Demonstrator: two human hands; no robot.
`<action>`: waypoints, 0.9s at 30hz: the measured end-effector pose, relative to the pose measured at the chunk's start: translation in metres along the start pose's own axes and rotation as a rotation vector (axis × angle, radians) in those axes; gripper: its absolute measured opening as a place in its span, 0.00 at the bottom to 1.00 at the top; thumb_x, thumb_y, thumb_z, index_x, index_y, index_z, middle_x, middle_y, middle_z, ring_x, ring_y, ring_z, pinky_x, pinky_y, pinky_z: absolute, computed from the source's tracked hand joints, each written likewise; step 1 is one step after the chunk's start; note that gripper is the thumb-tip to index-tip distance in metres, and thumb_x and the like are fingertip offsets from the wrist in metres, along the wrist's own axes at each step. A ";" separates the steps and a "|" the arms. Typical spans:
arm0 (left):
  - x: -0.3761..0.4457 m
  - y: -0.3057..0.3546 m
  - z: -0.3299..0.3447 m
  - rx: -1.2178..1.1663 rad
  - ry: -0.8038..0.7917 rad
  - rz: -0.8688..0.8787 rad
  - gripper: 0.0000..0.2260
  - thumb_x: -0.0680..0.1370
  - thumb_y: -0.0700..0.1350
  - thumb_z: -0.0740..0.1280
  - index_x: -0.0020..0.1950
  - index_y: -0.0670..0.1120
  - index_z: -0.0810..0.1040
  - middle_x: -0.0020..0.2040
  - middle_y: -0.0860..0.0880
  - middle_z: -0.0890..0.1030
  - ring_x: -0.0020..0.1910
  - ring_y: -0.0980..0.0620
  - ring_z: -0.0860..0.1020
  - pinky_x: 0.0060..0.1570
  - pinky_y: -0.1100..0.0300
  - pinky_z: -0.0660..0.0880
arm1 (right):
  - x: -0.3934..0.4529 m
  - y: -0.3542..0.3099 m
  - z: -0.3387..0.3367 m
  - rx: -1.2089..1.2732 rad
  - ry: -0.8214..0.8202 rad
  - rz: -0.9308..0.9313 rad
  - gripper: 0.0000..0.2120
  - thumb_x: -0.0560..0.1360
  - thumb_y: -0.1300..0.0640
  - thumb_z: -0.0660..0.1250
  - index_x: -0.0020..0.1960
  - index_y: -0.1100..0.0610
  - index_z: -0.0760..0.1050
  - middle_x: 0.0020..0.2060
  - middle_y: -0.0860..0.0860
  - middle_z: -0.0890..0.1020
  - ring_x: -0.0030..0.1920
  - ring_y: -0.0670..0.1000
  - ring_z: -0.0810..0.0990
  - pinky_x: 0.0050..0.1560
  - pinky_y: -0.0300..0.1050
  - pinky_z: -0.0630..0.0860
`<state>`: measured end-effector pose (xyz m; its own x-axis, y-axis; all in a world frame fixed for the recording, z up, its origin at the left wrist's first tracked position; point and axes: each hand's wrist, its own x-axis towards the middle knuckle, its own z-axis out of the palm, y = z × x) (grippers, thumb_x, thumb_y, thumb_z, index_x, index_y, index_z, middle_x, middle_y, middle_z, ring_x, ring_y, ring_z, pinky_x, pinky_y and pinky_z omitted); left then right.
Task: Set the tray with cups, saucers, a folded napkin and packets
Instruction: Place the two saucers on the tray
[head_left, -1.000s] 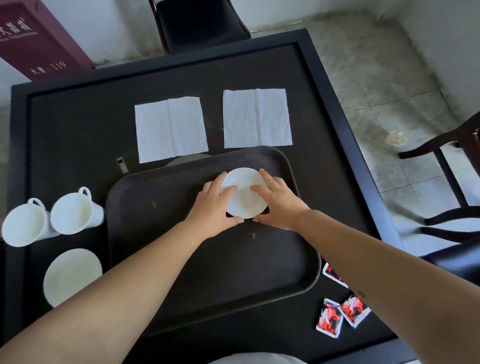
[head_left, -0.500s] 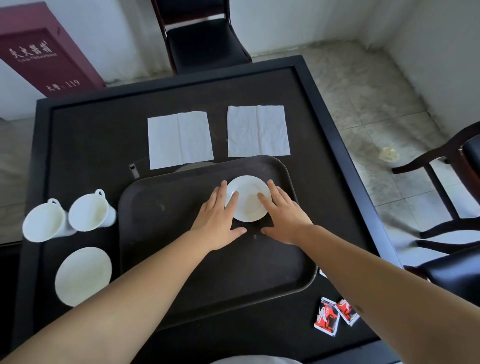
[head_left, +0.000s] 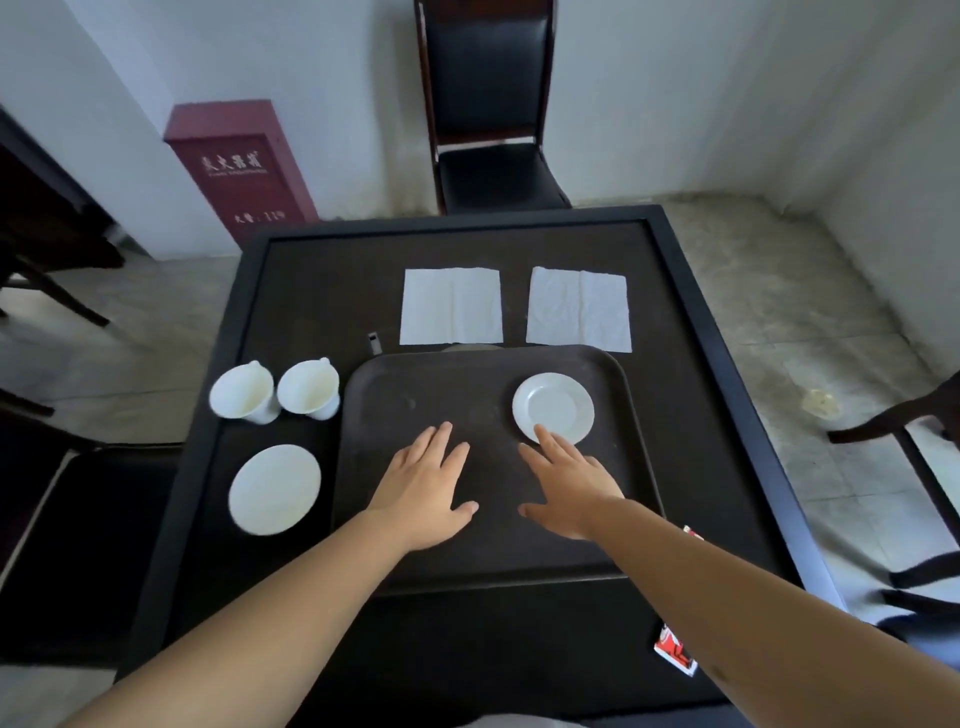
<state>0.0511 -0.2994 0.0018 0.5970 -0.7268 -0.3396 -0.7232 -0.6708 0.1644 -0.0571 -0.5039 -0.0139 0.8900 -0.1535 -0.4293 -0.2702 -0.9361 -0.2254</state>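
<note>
Dark tray sits mid-table, nearer the table's right edge than its left. One white saucer lies in the tray's far right corner, flat, nothing on it.

My left hand is palm down over the tray's middle, fingers straight and only slightly spread, holding nothing. My right hand is palm down beside it, fingers loosely spread, empty too; its longest fingertip overlaps the saucer's near rim, though I cannot tell whether it touches.

Off the tray, along the table's left edge: two white cups standing side by side, just beside the tray's far left corner. A second saucer lies nearer to me, just off the tray's left side.

Beyond the tray's far edge: two white napkins flat and side by side, the right one meeting the tray's rim.

Red packets near the table's near right corner, partly hidden by my right forearm.
</note>
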 end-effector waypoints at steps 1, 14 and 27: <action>-0.010 -0.004 -0.001 0.001 0.004 -0.012 0.35 0.77 0.63 0.60 0.79 0.50 0.53 0.81 0.45 0.45 0.78 0.45 0.44 0.74 0.45 0.52 | -0.003 -0.009 -0.001 -0.015 -0.004 -0.003 0.41 0.75 0.38 0.65 0.79 0.46 0.47 0.79 0.48 0.42 0.78 0.52 0.44 0.72 0.58 0.58; -0.119 -0.088 -0.002 -0.076 0.053 -0.201 0.32 0.78 0.60 0.62 0.77 0.49 0.57 0.79 0.45 0.56 0.76 0.46 0.58 0.68 0.47 0.66 | 0.000 -0.127 0.003 -0.057 -0.057 -0.121 0.36 0.76 0.39 0.63 0.78 0.46 0.52 0.79 0.48 0.52 0.76 0.54 0.56 0.70 0.56 0.62; -0.162 -0.195 0.011 -0.117 0.033 -0.260 0.20 0.77 0.59 0.62 0.65 0.50 0.71 0.61 0.51 0.75 0.56 0.51 0.75 0.50 0.52 0.76 | 0.041 -0.260 0.020 -0.093 -0.154 -0.200 0.25 0.76 0.41 0.64 0.69 0.49 0.68 0.65 0.48 0.74 0.64 0.54 0.73 0.57 0.52 0.73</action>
<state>0.0919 -0.0493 0.0144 0.7694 -0.5314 -0.3544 -0.5006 -0.8463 0.1821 0.0424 -0.2599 0.0092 0.8542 0.0804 -0.5137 -0.0538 -0.9690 -0.2410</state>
